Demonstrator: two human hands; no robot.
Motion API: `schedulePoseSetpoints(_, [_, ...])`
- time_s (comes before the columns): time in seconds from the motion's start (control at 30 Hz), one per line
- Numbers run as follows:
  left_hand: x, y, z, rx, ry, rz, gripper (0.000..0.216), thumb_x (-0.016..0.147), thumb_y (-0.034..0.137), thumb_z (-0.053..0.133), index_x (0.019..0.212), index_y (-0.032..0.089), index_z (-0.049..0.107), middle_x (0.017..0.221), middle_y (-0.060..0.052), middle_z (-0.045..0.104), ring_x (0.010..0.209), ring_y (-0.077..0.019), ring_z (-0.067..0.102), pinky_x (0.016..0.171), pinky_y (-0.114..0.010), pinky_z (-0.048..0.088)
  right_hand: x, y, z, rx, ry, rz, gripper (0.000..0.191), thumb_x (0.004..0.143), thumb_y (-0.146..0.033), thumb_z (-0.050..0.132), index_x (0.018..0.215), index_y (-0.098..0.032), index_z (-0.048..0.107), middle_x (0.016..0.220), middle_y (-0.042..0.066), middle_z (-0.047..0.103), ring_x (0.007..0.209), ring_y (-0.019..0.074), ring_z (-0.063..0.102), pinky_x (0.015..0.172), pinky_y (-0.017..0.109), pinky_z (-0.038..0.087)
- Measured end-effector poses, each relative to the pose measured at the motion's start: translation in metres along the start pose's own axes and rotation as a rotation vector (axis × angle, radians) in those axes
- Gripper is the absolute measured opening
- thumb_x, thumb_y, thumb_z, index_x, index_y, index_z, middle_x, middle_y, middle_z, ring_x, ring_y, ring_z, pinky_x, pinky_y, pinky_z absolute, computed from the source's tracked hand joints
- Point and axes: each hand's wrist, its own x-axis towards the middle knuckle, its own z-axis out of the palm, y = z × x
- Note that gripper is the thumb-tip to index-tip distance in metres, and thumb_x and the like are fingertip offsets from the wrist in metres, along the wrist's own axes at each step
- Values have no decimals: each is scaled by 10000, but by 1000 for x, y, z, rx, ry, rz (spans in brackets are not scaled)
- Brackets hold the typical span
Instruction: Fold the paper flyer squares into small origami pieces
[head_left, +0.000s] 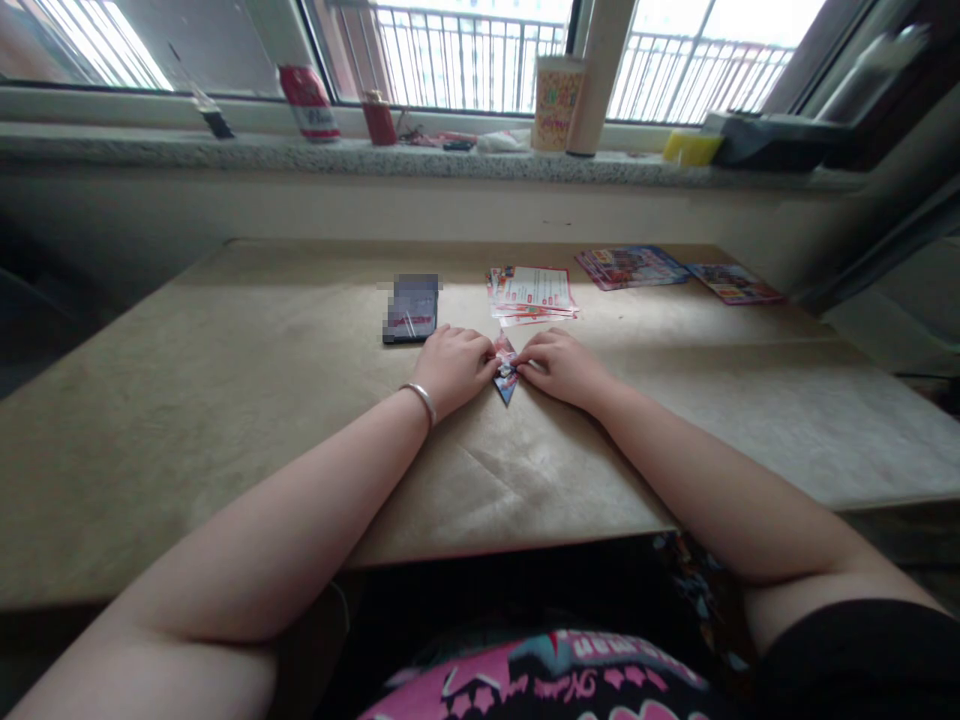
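A small piece of printed paper (507, 388), folded into a narrow diamond, lies on the table between my hands. My left hand (459, 366) pinches its left side, thumb and fingers pressed together. From the other side my right hand (559, 364) pinches the right edge near the middle. The diamond's lower point faces me, and its upper point shows just beyond my fingers. A bracelet circles my left wrist. Just past my left hand lies a dark phone (412, 310), its screen partly blurred. Beyond the folded paper is a loose stack of printed sheets (536, 287).
Colourful booklets (631, 267) lie at the back right of the table (225, 440). On the stone windowsill stand a red and white can (309, 103), a red bottle (379, 120), a patterned paper cup (557, 105) and a yellow block (690, 148).
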Motion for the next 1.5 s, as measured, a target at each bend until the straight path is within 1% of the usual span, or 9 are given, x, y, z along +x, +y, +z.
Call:
schedulePoseSetpoints(0.13, [0,-3,5,-21,0,-91,332,881,468,565,985,189,710,1054,-110,696,981,-271,618,865,-404,436,0,1,1,19,1,-2,152,852,-252,614,898,-226,756,908,58,701,920,215,587,888,364,455])
schedulePoseSetpoints(0.27, [0,-7,8,-83,-24,-96,361,882,492,563,1042,203,708,1106,-99,683,1024,-273,608,886,-398,438,1,2,2,22,22,41,150,844,-270,622,926,-220,738,939,65,698,939,223,590,890,370,454])
schedulePoseSetpoints(0.4, [2,-7,9,-173,-8,-123,326,858,457,610,1036,198,697,1024,-88,687,969,-262,609,862,-384,443,2,5,4,34,54,160,246,810,-301,663,1033,-207,709,980,74,699,942,238,590,853,376,457])
schedulePoseSetpoints(0.5, [4,-6,9,-239,-4,-117,285,832,420,649,999,191,680,924,-61,686,907,-243,604,828,-363,444,5,7,7,50,46,189,266,814,-307,660,1059,-214,710,1001,71,709,948,235,597,860,375,444])
schedulePoseSetpoints(0.6, [6,-6,12,-270,-12,-102,241,812,384,670,947,185,665,891,-47,688,895,-239,599,818,-357,442,7,9,10,24,54,168,218,815,-312,663,994,-207,728,990,76,710,987,243,593,898,381,428])
schedulePoseSetpoints(0.9, [9,-11,17,-354,-23,-111,198,813,366,653,886,183,664,795,-32,679,827,-219,596,806,-351,448,8,14,14,84,84,161,123,799,-292,693,872,-199,723,924,71,696,937,225,585,866,362,435])
schedulePoseSetpoints(1.13, [10,-14,20,-355,-16,-83,120,802,312,656,788,193,656,813,-33,665,823,-213,582,823,-359,448,11,13,11,66,81,114,11,775,-219,694,775,-208,696,767,29,647,806,199,554,772,323,430])
schedulePoseSetpoints(1.33, [7,-17,18,-310,-8,-1,120,834,286,621,838,200,704,879,-48,680,888,-219,575,892,-379,450,9,16,8,50,-6,19,96,835,-220,611,834,-205,706,819,49,659,818,202,563,772,330,434])
schedulePoseSetpoints(1.5, [7,-16,15,-274,8,120,143,845,220,585,853,204,726,907,-53,688,928,-215,579,938,-377,449,4,11,4,22,-22,-55,148,850,-202,581,877,-214,725,865,58,674,869,209,575,823,335,458])
